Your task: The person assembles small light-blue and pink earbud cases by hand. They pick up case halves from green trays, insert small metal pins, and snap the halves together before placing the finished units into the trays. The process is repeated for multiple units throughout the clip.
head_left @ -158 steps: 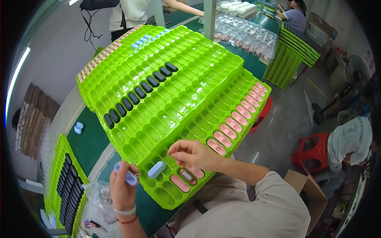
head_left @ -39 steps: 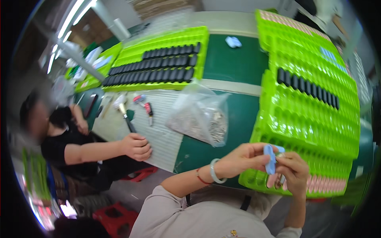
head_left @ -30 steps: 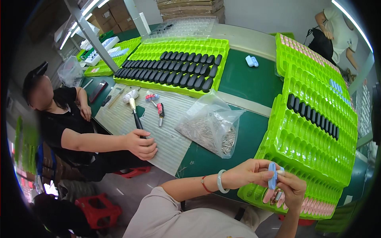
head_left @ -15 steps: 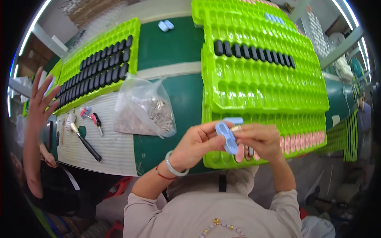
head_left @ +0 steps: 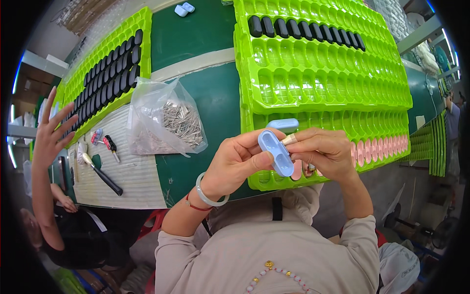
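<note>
Gripping a light-blue two-hollow shell (head_left: pixel 276 153) in your left hand (head_left: pixel 234 164), you pinch a small cream piece (head_left: pixel 290 139) (partly hidden) beside it, using your right hand's (head_left: pixel 327 154) fingertips.

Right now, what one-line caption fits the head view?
Left hand holds a hollow light-blue shell; right hand holds a small pale part beside it, before green trays.

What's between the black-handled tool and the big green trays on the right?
Head view: a clear plastic bag of thin metal pieces, then green tabletop up to the trays.
</note>
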{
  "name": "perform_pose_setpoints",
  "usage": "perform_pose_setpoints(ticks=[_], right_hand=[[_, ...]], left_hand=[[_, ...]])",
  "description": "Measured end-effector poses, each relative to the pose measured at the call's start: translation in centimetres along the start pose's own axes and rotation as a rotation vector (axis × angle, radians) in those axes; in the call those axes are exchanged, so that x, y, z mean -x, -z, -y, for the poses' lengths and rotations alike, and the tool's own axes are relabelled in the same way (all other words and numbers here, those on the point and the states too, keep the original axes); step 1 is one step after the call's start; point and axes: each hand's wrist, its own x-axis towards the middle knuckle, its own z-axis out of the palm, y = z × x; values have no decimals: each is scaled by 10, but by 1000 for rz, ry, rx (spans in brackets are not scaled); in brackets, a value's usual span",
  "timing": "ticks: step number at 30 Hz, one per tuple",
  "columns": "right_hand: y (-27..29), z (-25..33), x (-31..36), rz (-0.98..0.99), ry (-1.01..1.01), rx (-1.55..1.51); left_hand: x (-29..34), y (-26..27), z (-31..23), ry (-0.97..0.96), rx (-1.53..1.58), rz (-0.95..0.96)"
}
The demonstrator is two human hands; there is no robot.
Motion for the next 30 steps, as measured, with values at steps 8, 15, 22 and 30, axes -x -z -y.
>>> perform_pose_setpoints(ticks=[8, 15, 22, 30], right_hand=[[0, -2, 2, -2, 25, -16], [1, 0, 6, -20, 30, 64], [2, 0, 8, -28, 23, 64], [-1, -1, 9, -42, -3, 93]], left_hand=[[-2, 1, 2, -30, -3, 37], [-3, -2, 4, -34, 19, 35], [-2, -4, 3, -34, -12, 45], [-3, -1, 7, -58, -26, 32]])
